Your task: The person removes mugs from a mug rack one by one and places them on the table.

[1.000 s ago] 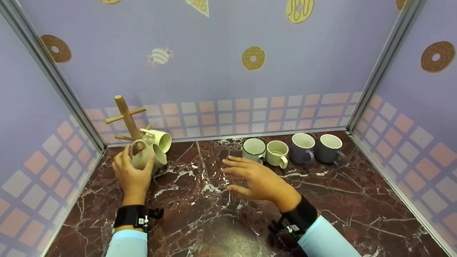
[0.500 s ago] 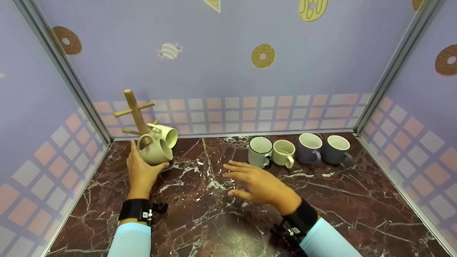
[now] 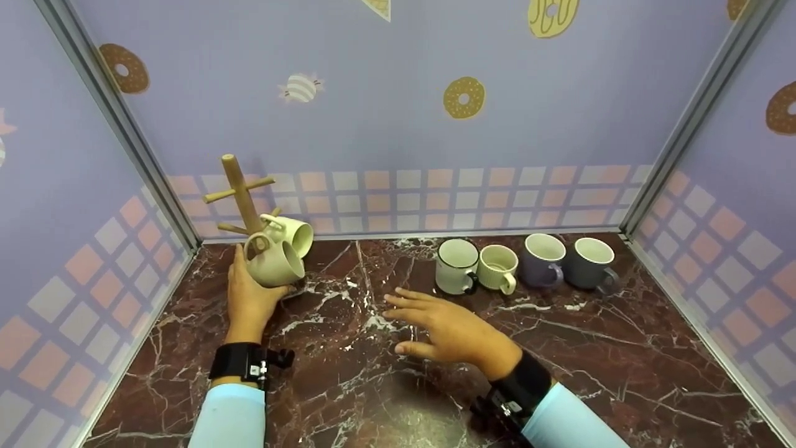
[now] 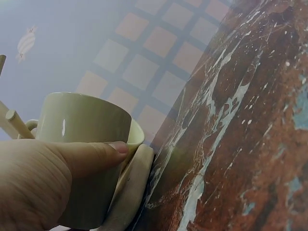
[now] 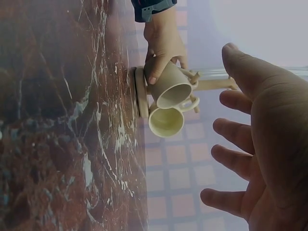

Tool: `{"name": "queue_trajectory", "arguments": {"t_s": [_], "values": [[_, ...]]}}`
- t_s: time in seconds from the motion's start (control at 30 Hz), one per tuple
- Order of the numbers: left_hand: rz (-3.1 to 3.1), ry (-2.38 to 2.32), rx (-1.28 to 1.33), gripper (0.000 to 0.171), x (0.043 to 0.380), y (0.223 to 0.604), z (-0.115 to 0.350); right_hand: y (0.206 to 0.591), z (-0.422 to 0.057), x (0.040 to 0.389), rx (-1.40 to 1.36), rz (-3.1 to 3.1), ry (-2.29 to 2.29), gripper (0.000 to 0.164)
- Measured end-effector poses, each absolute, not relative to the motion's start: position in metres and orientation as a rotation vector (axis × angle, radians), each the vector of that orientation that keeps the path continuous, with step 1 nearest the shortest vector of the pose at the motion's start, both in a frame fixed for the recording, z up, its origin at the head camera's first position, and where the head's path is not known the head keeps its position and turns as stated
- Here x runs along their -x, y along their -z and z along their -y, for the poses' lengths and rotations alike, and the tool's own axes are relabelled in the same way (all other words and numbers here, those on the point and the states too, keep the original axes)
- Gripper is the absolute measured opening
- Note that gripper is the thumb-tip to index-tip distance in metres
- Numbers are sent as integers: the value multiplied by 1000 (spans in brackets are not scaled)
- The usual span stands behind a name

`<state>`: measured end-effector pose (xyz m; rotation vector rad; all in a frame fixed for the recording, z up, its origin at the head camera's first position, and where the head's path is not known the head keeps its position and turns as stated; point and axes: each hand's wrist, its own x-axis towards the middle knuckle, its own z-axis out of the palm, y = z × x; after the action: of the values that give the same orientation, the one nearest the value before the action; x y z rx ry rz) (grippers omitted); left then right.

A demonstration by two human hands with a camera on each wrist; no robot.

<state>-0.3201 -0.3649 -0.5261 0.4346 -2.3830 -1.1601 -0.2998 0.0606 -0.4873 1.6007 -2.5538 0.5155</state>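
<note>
My left hand (image 3: 250, 303) grips a grey-beige mug (image 3: 272, 266) from below, its thumb (image 4: 96, 156) lying along the mug's side in the left wrist view. The mug is tilted, mouth to the right, at the wooden mug tree (image 3: 241, 198). A peg end shows within the loop of its handle. Just behind, a pale yellow mug (image 3: 300, 235) hangs sideways on the tree, close to the held one. The right wrist view shows both mug mouths and the tree's round base (image 5: 140, 91). Fingers spread, my right hand (image 3: 453, 330) hovers over the middle of the table, holding nothing.
At the back right stand a white mug with a dark rim (image 3: 456, 267), a small cream mug (image 3: 497, 267), a purple mug (image 3: 541, 264) and a dark grey mug (image 3: 587, 266). Patterned walls enclose the dark marbled table (image 3: 373, 386) at back and sides.
The head view has shifted slightly. My left hand has slid lower around the grey-beige mug, its thumb now beneath the mouth. The right hand has barely moved.
</note>
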Motion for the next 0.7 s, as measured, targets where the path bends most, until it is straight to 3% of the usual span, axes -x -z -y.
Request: {"name": "queue_trajectory", "arguments": {"t_s": [0.17, 0.37, 0.7], "values": [[2349, 1171, -435, 135, 321, 523, 364, 486, -61, 299, -1594, 2557, -500, 70], [2334, 1180, -452, 142, 322, 522, 363, 484, -61, 298, -1593, 2554, -495, 70], [2282, 1090, -425, 134, 316, 511, 344, 479, -62, 300, -1593, 2537, -521, 69]]}}
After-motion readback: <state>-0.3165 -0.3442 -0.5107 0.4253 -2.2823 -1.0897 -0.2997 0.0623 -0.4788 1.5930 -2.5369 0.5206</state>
